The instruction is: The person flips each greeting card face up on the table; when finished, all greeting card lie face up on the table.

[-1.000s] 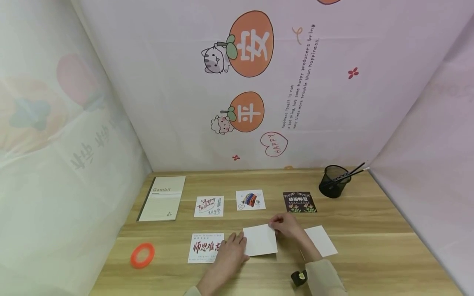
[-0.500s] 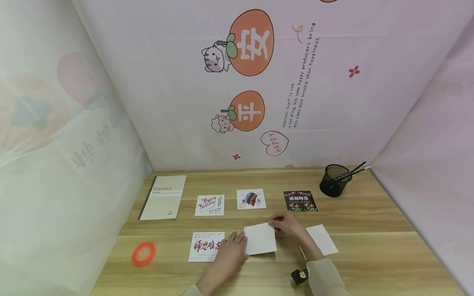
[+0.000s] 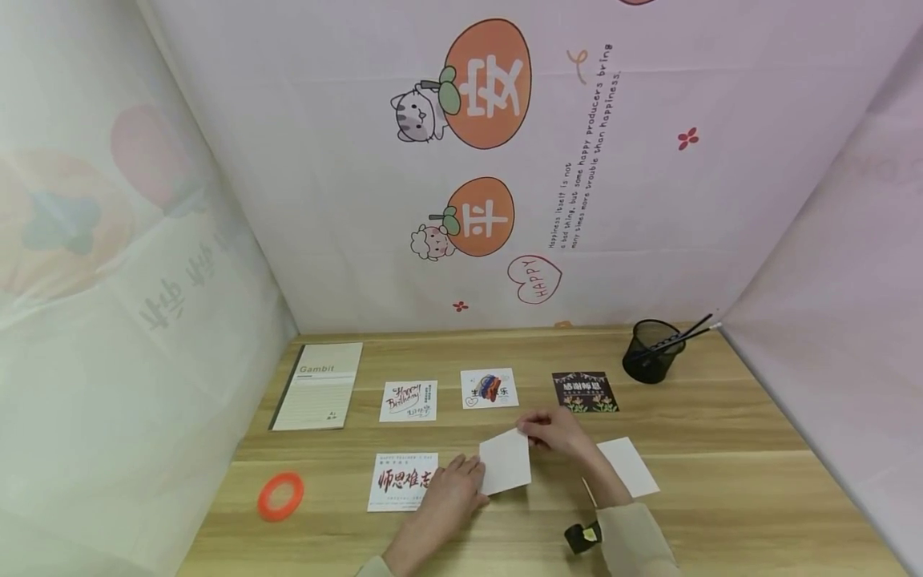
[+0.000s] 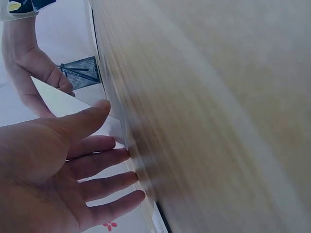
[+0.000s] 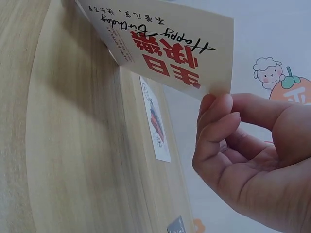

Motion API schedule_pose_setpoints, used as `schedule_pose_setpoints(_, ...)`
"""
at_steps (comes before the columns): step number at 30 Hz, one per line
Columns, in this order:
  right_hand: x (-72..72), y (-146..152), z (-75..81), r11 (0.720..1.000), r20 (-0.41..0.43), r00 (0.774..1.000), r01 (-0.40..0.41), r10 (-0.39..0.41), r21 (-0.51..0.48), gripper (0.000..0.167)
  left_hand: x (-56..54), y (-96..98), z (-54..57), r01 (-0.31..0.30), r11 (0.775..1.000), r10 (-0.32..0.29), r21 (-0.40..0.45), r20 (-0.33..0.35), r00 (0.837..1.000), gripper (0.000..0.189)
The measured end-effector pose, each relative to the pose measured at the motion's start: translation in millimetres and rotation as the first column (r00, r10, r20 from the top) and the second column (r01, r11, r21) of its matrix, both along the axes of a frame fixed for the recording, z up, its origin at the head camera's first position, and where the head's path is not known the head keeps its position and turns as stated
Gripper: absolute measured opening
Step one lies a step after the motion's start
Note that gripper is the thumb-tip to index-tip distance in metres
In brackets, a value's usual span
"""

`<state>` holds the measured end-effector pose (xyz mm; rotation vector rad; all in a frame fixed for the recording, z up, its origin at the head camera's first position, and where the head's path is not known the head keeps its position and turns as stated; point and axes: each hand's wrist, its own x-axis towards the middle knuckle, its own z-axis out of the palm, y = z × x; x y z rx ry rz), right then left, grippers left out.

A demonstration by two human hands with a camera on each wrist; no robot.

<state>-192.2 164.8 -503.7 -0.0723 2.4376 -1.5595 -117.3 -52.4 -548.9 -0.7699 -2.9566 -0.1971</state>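
A white card [image 3: 505, 462] stands tilted on the wooden table, its far edge lifted. My right hand [image 3: 551, 427] pinches that raised far corner between fingertips and thumb. The right wrist view shows the card's underside [image 5: 160, 48], printed with red characters and "Happy Birthday". My left hand [image 3: 453, 485] lies open with straight fingers at the card's near left edge; the left wrist view shows the same open hand [image 4: 82, 165] beside the white card [image 4: 53, 102]. A printed card with red calligraphy [image 3: 401, 482] lies partly under the left hand.
A blank white card [image 3: 629, 467] lies right of my right forearm. Three printed cards [image 3: 408, 401] [image 3: 489, 388] [image 3: 585, 392] lie in a row behind. A notebook [image 3: 319, 386], an orange ring [image 3: 280, 496] and a black mesh pen cup [image 3: 650, 352] stand around the table.
My right hand has lifted the white card's far edge, so the card now stands steeper and looks narrower. The left hand stays at its near left edge.
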Motion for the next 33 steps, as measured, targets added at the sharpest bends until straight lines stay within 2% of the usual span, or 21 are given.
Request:
schedule_pose_setpoints(4, 0.6, -1.9, 1.0, 0.998, 0.025, 1.0, -0.007, 0.008, -0.06, 0.025, 1.3, 0.1, 1.6, 0.022, 1.0, -0.022, -0.001, -0.044, 0.999, 0.05)
schedule_pose_setpoints(11, 2.7, -6.9, 1.3, 0.981, 0.048, 0.994, -0.089, 0.098, -0.172, 0.037, 4.0, 1.8, 2.6, 0.026, 0.999, -0.023, 0.026, -0.077, 0.997, 0.048)
schedule_pose_setpoints(16, 2.9, -11.0, -1.1, 0.973, 0.031, 0.991, -0.119, 0.128, -0.197, 0.037, 4.2, 2.8, 1.1, 0.024, 0.997, -0.016, 0.067, -0.116, 0.993, 0.044)
schedule_pose_setpoints(22, -1.4, -18.0, -10.0, 0.944, 0.0, 0.978, -0.203, 0.21, -0.262, 0.044, 2.2, 3.6, -1.1, 0.023, 0.991, -0.002, 0.131, -0.159, 0.987, 0.038)
schedule_pose_setpoints(28, -3.2, -25.8, -31.9, 0.935, 0.009, 0.96, -0.271, 0.28, -0.228, 0.033, 2.7, 4.0, 1.7, 0.014, 0.985, 0.01, 0.17, -0.136, 0.991, 0.037)
schedule_pose_setpoints(33, -0.8, -31.3, -41.6, 0.94, 0.001, 0.959, -0.278, 0.284, -0.2, 0.029, 3.8, 3.6, 3.3, -0.006, 0.986, 0.021, 0.169, -0.086, 0.996, 0.04)
